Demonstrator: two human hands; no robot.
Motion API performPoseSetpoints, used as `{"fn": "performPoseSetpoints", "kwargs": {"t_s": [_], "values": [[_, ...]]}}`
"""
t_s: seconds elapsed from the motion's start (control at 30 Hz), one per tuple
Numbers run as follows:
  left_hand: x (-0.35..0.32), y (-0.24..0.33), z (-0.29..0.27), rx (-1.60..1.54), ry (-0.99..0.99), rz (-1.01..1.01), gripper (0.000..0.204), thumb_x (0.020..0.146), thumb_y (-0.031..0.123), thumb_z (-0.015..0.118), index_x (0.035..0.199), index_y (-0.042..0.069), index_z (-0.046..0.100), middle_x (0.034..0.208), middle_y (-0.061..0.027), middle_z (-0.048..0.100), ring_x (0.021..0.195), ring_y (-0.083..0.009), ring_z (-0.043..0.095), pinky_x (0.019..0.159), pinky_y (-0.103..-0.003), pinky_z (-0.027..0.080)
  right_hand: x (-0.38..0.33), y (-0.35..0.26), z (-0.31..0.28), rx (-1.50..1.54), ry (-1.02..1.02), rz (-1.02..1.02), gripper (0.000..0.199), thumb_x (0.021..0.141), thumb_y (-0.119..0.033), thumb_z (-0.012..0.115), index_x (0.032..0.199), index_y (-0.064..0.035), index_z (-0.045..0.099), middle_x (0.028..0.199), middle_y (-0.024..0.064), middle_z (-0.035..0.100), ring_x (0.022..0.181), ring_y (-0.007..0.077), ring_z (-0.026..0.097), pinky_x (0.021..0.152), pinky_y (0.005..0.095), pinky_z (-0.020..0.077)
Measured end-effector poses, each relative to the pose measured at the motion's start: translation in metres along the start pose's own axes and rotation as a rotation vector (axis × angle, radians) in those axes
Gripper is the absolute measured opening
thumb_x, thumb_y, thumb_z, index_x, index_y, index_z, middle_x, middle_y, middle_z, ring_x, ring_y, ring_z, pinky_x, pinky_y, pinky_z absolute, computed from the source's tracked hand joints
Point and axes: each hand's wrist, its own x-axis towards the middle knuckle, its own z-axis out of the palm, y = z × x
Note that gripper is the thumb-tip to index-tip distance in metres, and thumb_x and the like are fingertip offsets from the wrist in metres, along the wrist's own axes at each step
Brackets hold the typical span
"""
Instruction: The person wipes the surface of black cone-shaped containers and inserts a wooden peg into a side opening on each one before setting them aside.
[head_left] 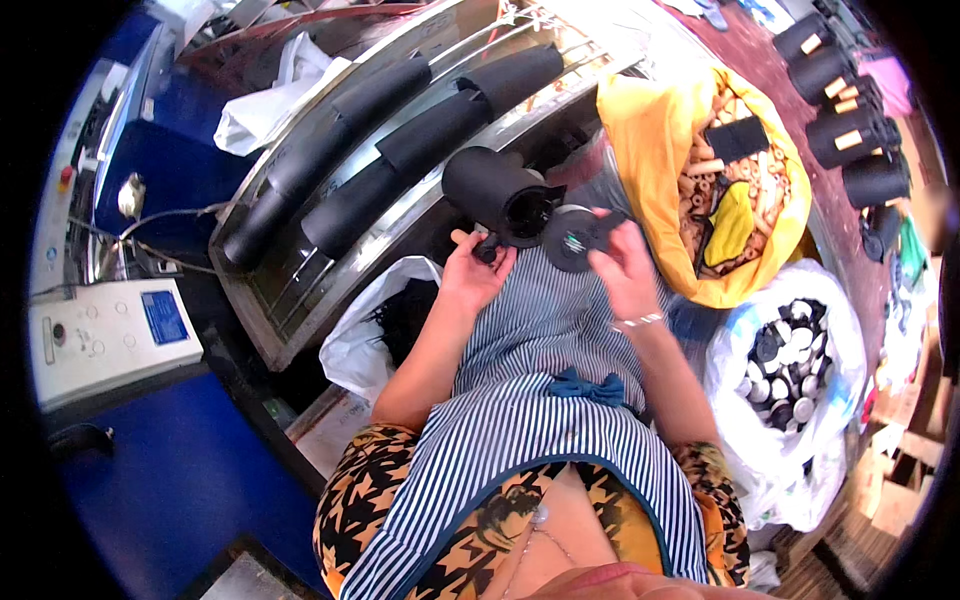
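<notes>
My right hand [625, 262] grips a black round disc [577, 238], like a lid, by its edge, with its flat face turned up. Just left of it a black cylinder [485, 185] lies tilted above my lap, its open end toward the disc. My left hand [480, 272] is below the cylinder, palm up, fingers curled round a small black piece [487, 248]. A tan tip shows beside that piece; I cannot tell whether it is wood or a finger. What supports the cylinder is partly hidden.
Black cylinders [385, 150] lie in rows on rods in a metal-edged trough [240, 300]. To the right are a yellow sack [640, 130] of wooden pieces and a clear bag [730, 400] of black and white caps. A control box [110, 340] stands left.
</notes>
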Motion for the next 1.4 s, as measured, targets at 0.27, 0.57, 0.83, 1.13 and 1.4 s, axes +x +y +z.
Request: {"fn": "performPoseSetpoints", "kwargs": {"t_s": [0.27, 0.57, 0.83, 1.13, 1.4], "values": [[-0.003, 0.008, -0.007, -0.212, -0.088, -0.051, 0.012, 0.094, 0.011, 0.059, 0.096, -0.001, 0.060, 0.099, -0.0117, 0.063, 0.094, -0.0263, 0.062, 0.084, -0.032, 0.058, 0.027, -0.005, 0.061, -0.902, 0.231, -0.434, 0.060, 0.074, -0.008, 0.077, 0.131, -0.0078, 0.055, 0.140, 0.0136, 0.045, 0.097, 0.0250, 0.059, 0.082, 0.0328, 0.0513], [-0.009, 0.008, 0.002, -0.251, -0.121, -0.061, 0.015, 0.094, 0.011, 0.060, 0.095, -0.004, 0.059, 0.100, -0.0129, 0.062, 0.095, -0.0254, 0.061, 0.086, -0.033, 0.058, 0.056, -0.037, 0.059, -1.801, -0.289, -0.930, 0.080, 0.065, -0.021, 0.074, 0.140, -0.0211, 0.048, 0.139, 0.0111, 0.049, 0.083, 0.0234, 0.059, 0.072, 0.0308, 0.0521], [-0.010, 0.007, -0.001, -0.263, -0.119, -0.041, 0.015, 0.095, 0.012, 0.059, 0.096, -0.004, 0.059, 0.101, -0.0138, 0.062, 0.095, -0.0248, 0.061, 0.089, -0.035, 0.057, 0.054, -0.041, 0.059, -1.361, -0.303, -0.591, 0.081, 0.066, -0.021, 0.078, 0.139, -0.0070, 0.044, 0.132, 0.0139, 0.047, 0.097, 0.0324, 0.060, 0.080, 0.0362, 0.0539], [-0.010, 0.008, 0.003, -0.272, -0.104, -0.054, 0.014, 0.096, 0.010, 0.058, 0.098, -0.004, 0.058, 0.100, -0.0135, 0.062, 0.093, -0.0253, 0.061, 0.087, -0.036, 0.058, 0.069, -0.046, 0.052, -1.653, -0.441, -0.778, 0.092, 0.061, -0.038, 0.079, 0.143, -0.0152, 0.045, 0.130, 0.0075, 0.052, 0.104, 0.0266, 0.055, 0.089, 0.0369, 0.0474], [-0.012, 0.005, 0.012, -0.248, -0.059, -0.026, 0.015, 0.096, 0.013, 0.059, 0.097, -0.002, 0.058, 0.101, -0.0136, 0.062, 0.093, -0.0254, 0.063, 0.085, -0.035, 0.058, 0.028, -0.053, 0.086, -1.635, -0.296, -0.179, 0.097, 0.072, -0.059, 0.069, 0.144, 0.0007, 0.040, 0.116, 0.0111, 0.063, 0.104, 0.0272, 0.056, 0.089, 0.0407, 0.0424]]}}
